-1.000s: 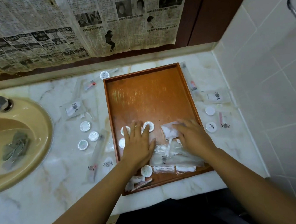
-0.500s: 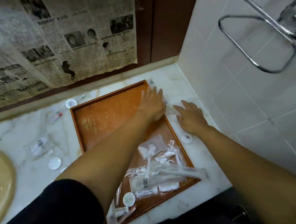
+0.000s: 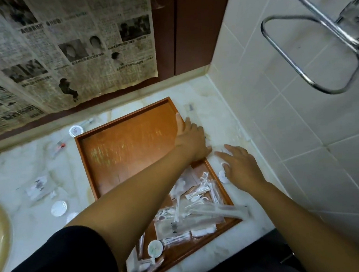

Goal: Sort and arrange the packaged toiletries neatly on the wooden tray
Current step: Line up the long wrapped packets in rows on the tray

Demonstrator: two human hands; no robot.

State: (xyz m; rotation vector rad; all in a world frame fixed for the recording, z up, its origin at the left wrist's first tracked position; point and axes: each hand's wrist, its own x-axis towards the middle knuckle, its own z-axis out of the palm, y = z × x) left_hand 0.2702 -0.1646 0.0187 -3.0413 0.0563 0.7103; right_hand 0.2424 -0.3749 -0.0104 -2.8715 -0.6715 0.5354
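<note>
Packaged toiletries [image 3: 194, 203] in clear wrappers left heaped on brown wooden tray [image 3: 128, 145]; hands moved beyond right rim for strays. Right hand [image 3: 241, 167] spread over round white packet [image 3: 222, 175]; left hand [image 3: 191, 139] grip unclear.

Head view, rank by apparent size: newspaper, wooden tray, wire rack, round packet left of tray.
newspaper
wooden tray
wire rack
round packet
The wire rack is nearer the camera and cropped; tray versus rack unsure.
</note>
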